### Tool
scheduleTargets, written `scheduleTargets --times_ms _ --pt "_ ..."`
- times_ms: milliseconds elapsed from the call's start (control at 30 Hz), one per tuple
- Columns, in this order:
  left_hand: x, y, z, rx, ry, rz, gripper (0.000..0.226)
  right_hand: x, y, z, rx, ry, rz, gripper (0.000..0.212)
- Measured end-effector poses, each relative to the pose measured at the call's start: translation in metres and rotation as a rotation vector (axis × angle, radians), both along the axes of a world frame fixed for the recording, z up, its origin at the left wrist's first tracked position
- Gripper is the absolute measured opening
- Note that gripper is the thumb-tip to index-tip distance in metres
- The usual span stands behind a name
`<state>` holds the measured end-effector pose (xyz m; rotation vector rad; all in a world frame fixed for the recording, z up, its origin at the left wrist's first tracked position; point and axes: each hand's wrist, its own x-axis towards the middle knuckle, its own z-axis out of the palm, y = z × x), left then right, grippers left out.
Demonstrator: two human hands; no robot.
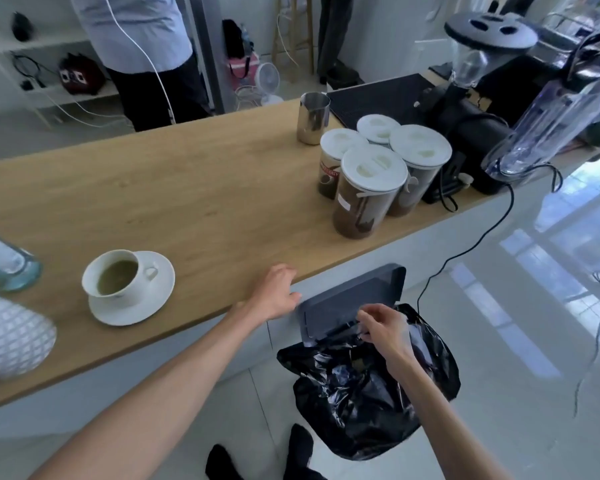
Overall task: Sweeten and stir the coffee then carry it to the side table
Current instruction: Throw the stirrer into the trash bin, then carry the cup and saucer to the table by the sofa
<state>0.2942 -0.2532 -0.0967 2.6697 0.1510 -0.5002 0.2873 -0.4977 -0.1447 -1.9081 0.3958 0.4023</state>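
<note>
A white cup holding a greenish-brown drink stands on a white saucer near the front left of the wooden counter. My left hand rests on the counter's front edge to the right of the saucer, fingers curled over the edge with nothing in them. My right hand hangs lower, over the open bin lined with a black bag. Its fingertips are pinched together by the raised grey lid; whether they hold something small is unclear.
Several lidded canisters stand at the counter's right, with a steel jug, a black grinder and a blender behind. A glass jar and patterned cloth sit at the far left. A person stands beyond the counter.
</note>
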Motion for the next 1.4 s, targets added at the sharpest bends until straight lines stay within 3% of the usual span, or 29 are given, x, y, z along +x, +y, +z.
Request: scheduleTargets --times_ms 233,567,667,833,1000,1133,1400 --pt "-0.009 0.045 0.061 0.055 -0.103 0.127 0.046 0.034 0.106 0.067 -0.069 -0.193 0.494 0.006" --pt "-0.051 0.151 0.120 0.067 -0.375 0.472 0.040 0.048 0.219 0.103 -0.039 -0.317 0.712 0.009" --pt "-0.074 0.184 0.118 0.046 -0.487 0.627 0.024 0.044 0.246 0.104 -0.043 -0.302 0.752 0.012" --pt "-0.118 0.221 0.090 -0.025 -0.617 0.896 0.033 0.035 0.280 0.092 -0.051 -0.248 0.791 0.017" --pt "-0.156 0.221 0.047 -0.176 -0.725 1.129 0.018 0.022 0.302 0.076 -0.063 -0.131 0.803 0.025" --pt "-0.171 0.220 0.018 -0.205 -0.679 1.171 0.017 0.014 0.318 0.065 -0.075 -0.062 0.805 0.034" --pt "-0.162 0.232 0.003 -0.294 -0.406 1.164 0.023 0.010 0.346 0.039 -0.139 -0.057 0.772 0.046"
